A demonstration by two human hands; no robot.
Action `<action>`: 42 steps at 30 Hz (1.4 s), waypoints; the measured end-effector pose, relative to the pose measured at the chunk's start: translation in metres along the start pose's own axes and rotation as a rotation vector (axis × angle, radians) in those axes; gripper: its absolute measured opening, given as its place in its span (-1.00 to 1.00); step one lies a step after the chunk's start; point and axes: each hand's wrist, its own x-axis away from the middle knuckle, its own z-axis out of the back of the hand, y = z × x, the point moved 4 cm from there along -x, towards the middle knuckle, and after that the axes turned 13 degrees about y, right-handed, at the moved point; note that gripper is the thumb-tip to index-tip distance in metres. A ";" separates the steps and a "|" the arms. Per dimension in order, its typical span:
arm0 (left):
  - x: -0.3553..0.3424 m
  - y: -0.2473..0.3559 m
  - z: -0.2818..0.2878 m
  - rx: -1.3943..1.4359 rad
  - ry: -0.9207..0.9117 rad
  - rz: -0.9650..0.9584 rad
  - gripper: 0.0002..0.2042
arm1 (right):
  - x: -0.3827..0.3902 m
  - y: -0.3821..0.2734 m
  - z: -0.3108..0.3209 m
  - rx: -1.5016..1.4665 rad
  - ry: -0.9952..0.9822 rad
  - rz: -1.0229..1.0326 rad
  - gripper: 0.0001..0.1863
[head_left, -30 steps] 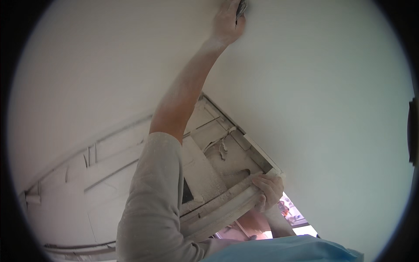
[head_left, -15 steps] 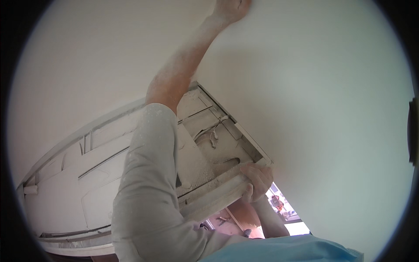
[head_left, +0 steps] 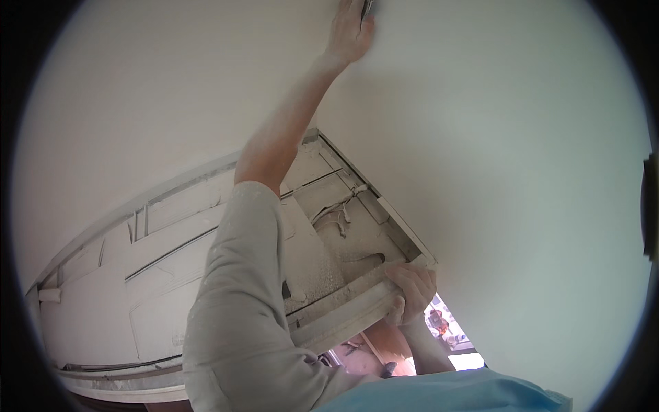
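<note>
My left hand (head_left: 350, 36) is raised at the top edge of the view, close to the pale wall (head_left: 439, 103). Its fingers are closed around a thin dark object (head_left: 368, 8), mostly cut off by the frame, so its kind is unclear. My left arm, in a dusty grey sleeve (head_left: 240, 275), reaches up across the view. Lower down, my right hand (head_left: 413, 292) is wrapped over the front rim (head_left: 350, 317) of a dust-covered cabinet top (head_left: 171, 275), near its right corner.
Dusty cables (head_left: 343, 209) lie in a recess of the cabinet top, beside a heap of white powder (head_left: 319, 271). Pale walls meet behind it. Through a gap below right, a floor with small items (head_left: 443, 323) shows far down. Light blue fabric (head_left: 446, 393) covers the lower edge.
My left hand has come down and slightly left, bringing the dark object into view. My right hand keeps its hold on the rim; the view has shifted slightly.
</note>
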 end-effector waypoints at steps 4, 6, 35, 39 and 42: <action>0.018 -0.033 0.016 -0.005 -0.047 -0.036 -0.40 | 0.002 0.003 -0.002 0.010 -0.021 0.020 -0.50; 0.053 -0.046 0.031 0.105 0.018 -0.182 -0.35 | 0.006 0.002 0.001 0.007 -0.034 0.011 -0.49; 0.049 -0.070 0.025 0.166 0.017 -0.393 -0.23 | -0.003 -0.002 0.004 -0.004 -0.066 -0.027 -0.50; 0.070 -0.071 0.030 0.108 -0.015 -0.366 -0.24 | 0.000 0.001 0.007 0.022 -0.080 0.014 -0.45; 0.105 -0.090 0.045 0.098 -0.044 -0.278 -0.23 | 0.003 0.001 0.003 0.003 -0.064 0.006 -0.49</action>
